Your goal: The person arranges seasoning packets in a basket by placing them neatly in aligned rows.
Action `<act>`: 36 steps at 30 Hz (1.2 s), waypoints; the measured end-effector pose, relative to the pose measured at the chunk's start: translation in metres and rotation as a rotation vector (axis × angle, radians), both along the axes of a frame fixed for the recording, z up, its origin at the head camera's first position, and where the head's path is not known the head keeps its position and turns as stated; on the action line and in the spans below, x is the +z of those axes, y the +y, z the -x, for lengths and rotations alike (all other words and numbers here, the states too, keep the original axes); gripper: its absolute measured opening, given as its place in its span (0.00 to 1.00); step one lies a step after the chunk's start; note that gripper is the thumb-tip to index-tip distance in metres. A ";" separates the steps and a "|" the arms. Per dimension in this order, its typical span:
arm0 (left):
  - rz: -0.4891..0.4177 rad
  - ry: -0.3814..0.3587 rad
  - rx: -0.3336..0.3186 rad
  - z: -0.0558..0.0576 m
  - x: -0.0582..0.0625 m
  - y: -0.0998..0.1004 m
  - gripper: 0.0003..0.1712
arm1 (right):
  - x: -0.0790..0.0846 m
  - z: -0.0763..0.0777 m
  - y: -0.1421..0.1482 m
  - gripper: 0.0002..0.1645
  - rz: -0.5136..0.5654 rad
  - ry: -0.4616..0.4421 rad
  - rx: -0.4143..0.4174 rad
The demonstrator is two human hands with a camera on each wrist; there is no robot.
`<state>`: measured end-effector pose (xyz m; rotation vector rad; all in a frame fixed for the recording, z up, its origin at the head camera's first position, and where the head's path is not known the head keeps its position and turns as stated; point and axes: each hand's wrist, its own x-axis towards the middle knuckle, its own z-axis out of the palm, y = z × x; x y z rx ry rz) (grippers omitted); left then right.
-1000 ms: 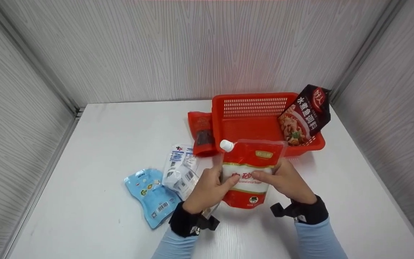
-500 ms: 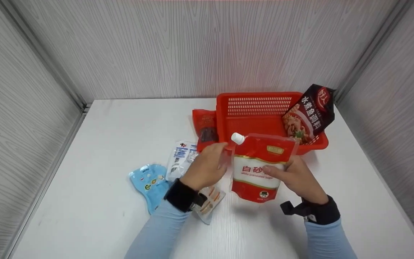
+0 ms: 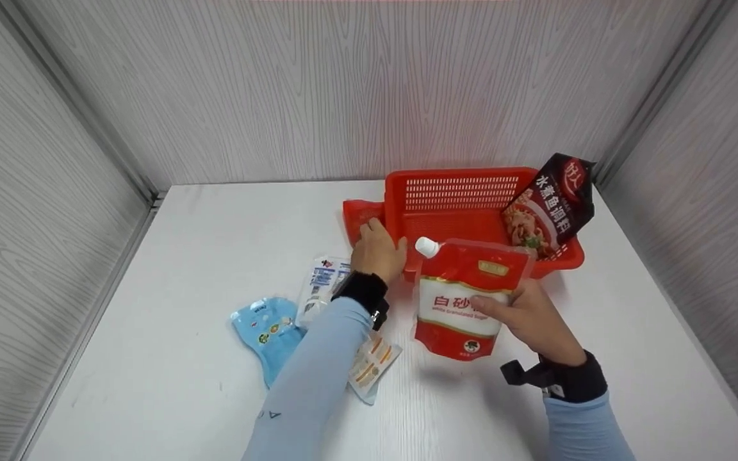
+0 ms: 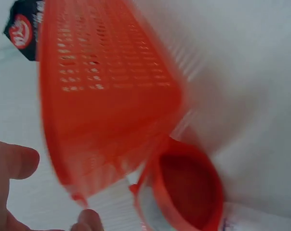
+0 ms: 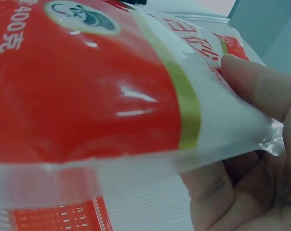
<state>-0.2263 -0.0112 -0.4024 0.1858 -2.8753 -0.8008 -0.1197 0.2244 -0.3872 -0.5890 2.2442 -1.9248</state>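
My right hand (image 3: pixel 539 320) grips the right side of a spouted sugar pouch (image 3: pixel 455 307), thumb on the front and fingers behind. The pouch is red and white with a white cap (image 3: pixel 426 247), and stands upright in front of the basket. In the right wrist view its red lower part (image 5: pixel 97 96) fills much of the picture. My left hand (image 3: pixel 378 253) is over a small red packet (image 3: pixel 359 218) beside the basket's left wall, partly covering it. The left wrist view shows that thumb (image 4: pixel 20 161) apart from the fingers, near the red basket (image 4: pixel 107 125), holding nothing.
The red basket (image 3: pixel 452 221) holds a dark seasoning packet (image 3: pixel 548 205) leaning at its right end. Left of the hands lie a light-blue pouch (image 3: pixel 270 333), a white packet (image 3: pixel 318 288) and a beige packet (image 3: pixel 372 368), partly under the left sleeve. Panels enclose the white table (image 3: pixel 151 358).
My left hand has let go of the sugar pouch and moved up and left to the red packet. The right hand keeps its grip, the pouch shifting slightly right in view.
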 end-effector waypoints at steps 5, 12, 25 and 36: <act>-0.160 -0.172 0.044 0.012 -0.012 0.004 0.24 | -0.003 0.000 0.000 0.27 0.017 -0.018 -0.009; -0.366 -0.257 0.062 0.016 -0.021 0.011 0.18 | 0.000 0.001 -0.001 0.28 0.013 -0.012 -0.003; -0.348 -0.322 0.100 0.019 -0.014 0.018 0.18 | 0.019 0.026 0.012 0.28 -0.094 0.112 -0.065; -0.307 -0.293 0.101 0.015 -0.008 0.020 0.17 | 0.043 0.046 0.025 0.26 -0.127 0.212 -0.219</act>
